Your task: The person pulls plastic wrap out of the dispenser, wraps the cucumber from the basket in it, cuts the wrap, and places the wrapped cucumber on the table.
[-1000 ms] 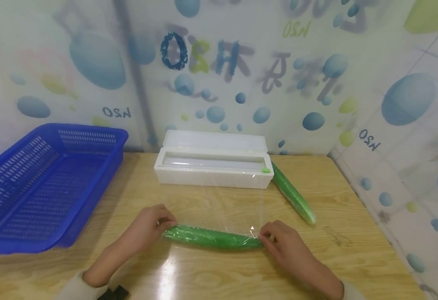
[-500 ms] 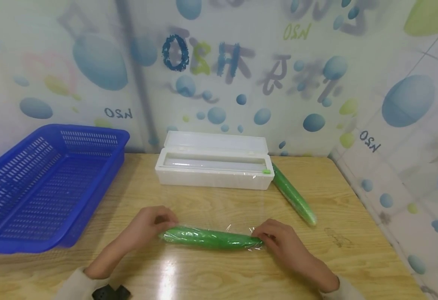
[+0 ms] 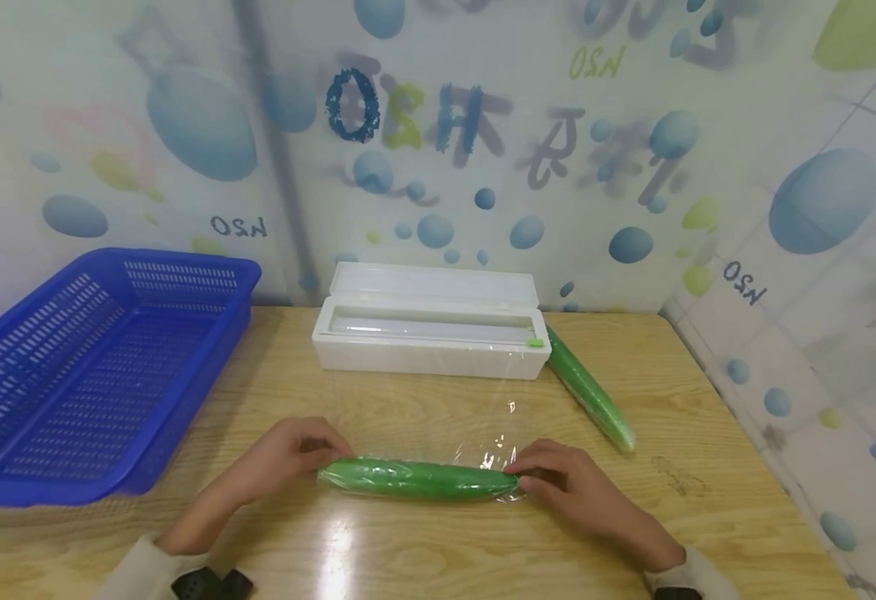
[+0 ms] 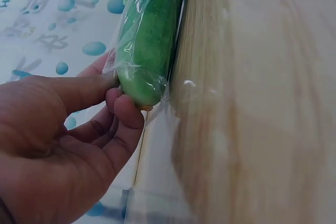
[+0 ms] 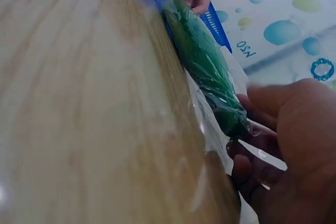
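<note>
A green cucumber point(image 3: 418, 479) lies crosswise in front of the person, clear plastic wrap around it. My left hand point(image 3: 292, 452) holds its left end; in the left wrist view the thumb and curled fingers point(image 4: 128, 111) grip the wrapped tip. At the opposite end, my right hand point(image 3: 568, 483) has thumb and fingertips around the cucumber's narrow tip, with loose, shiny film bunched there, as the right wrist view also shows. A thin clear sheet of plastic wrap point(image 3: 438, 417) stretches from the cucumber back to a white wrap dispenser point(image 3: 430, 357), whose lid stands up.
Behind and right, a second cucumber point(image 3: 591, 393) lies slanted beside the dispenser, its far end partly hidden. A green slider point(image 3: 535, 342) sits on the dispenser's front edge. The blue basket point(image 3: 145, 433) stands at the left on the wooden table point(image 3: 422, 558). A patterned wall closes off the back.
The right hand has shifted slightly at the cucumber's right tip, and its thumb and finger have spread a little. The cucumber has moved slightly left; loose film near its right end has changed shape.
</note>
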{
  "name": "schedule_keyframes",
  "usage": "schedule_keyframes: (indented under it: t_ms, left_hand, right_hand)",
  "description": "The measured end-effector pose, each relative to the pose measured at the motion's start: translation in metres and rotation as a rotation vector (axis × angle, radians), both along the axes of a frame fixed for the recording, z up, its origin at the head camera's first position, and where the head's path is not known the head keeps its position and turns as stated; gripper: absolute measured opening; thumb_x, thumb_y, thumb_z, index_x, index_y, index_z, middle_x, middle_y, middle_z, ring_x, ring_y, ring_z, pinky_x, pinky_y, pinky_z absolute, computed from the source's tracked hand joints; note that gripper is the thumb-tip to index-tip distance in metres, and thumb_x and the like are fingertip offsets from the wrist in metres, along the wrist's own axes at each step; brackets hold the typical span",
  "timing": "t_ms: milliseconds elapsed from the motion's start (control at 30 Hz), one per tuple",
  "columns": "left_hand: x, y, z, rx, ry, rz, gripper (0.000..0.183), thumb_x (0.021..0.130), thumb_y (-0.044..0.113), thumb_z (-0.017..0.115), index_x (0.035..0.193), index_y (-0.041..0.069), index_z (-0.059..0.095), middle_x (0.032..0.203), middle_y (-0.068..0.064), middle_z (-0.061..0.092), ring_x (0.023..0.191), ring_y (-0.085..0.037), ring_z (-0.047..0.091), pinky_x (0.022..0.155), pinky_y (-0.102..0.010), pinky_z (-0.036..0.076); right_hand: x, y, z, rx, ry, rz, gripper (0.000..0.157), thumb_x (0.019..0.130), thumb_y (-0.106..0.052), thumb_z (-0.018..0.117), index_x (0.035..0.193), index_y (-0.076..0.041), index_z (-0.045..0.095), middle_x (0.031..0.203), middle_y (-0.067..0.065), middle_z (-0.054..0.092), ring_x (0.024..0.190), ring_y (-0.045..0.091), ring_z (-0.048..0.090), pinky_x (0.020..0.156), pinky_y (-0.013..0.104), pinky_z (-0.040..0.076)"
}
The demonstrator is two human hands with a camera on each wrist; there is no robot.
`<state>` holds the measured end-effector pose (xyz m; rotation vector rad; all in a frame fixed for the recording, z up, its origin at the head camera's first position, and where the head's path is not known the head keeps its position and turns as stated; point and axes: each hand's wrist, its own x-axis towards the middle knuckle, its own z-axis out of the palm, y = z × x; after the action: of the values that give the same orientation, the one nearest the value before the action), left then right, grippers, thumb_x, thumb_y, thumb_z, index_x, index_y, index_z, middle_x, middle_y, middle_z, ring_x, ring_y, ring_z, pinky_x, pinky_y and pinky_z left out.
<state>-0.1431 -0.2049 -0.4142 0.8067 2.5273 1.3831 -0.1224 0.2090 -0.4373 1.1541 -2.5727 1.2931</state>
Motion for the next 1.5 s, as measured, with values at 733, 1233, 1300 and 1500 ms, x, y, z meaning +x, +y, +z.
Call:
schedule_keyframes:
  t_ms: [733, 1233, 1300, 1500]
  left_hand:
    - [0.004, -0.015, -0.007, 0.005, 0.012, -0.102, 0.042, 0.076, 0.02, 0.079, 0.113, 0.004, 0.068, 0.092, 0.003, 0.064, 0.078, -0.011, 0.056, 0.066, -0.026, 0.05]
    - [0.003, -0.012, -0.009, -0.063, -0.066, 0.078, 0.031, 0.087, 0.024, 0.07, 0.11, 0.003, 0.07, 0.103, -0.004, 0.07, 0.099, -0.024, 0.063, 0.085, -0.036, 0.05]
    - [0.003, -0.011, -0.008, -0.045, -0.079, 0.093, 0.03, 0.088, 0.023, 0.069, 0.109, 0.002, 0.07, 0.102, -0.006, 0.07, 0.095, -0.021, 0.064, 0.082, -0.032, 0.051]
    - [0.002, -0.009, -0.008, 0.015, -0.138, 0.148, 0.031, 0.09, 0.019, 0.067, 0.108, -0.006, 0.067, 0.091, -0.008, 0.07, 0.075, -0.016, 0.063, 0.065, -0.028, 0.052]
  right_hand:
    - [-0.004, 0.003, -0.01, 0.017, -0.226, -0.2, 0.025, 0.08, -0.015, 0.076, 0.105, -0.018, 0.07, 0.096, -0.007, 0.068, 0.078, 0.008, 0.058, 0.067, 0.025, 0.05]
    - [-0.004, 0.001, -0.007, -0.022, -0.307, -0.249, 0.023, 0.09, -0.03, 0.066, 0.111, -0.021, 0.07, 0.107, -0.008, 0.068, 0.095, 0.011, 0.063, 0.08, 0.026, 0.051]
    - [-0.003, 0.0, -0.005, -0.029, -0.321, -0.26, 0.024, 0.092, -0.031, 0.064, 0.113, -0.02, 0.069, 0.108, -0.008, 0.068, 0.098, 0.011, 0.062, 0.082, 0.026, 0.05]
    - [-0.004, -0.002, -0.004, 0.004, -0.347, -0.29, 0.037, 0.085, -0.034, 0.071, 0.119, -0.02, 0.066, 0.091, -0.003, 0.066, 0.078, 0.011, 0.06, 0.065, 0.025, 0.05]
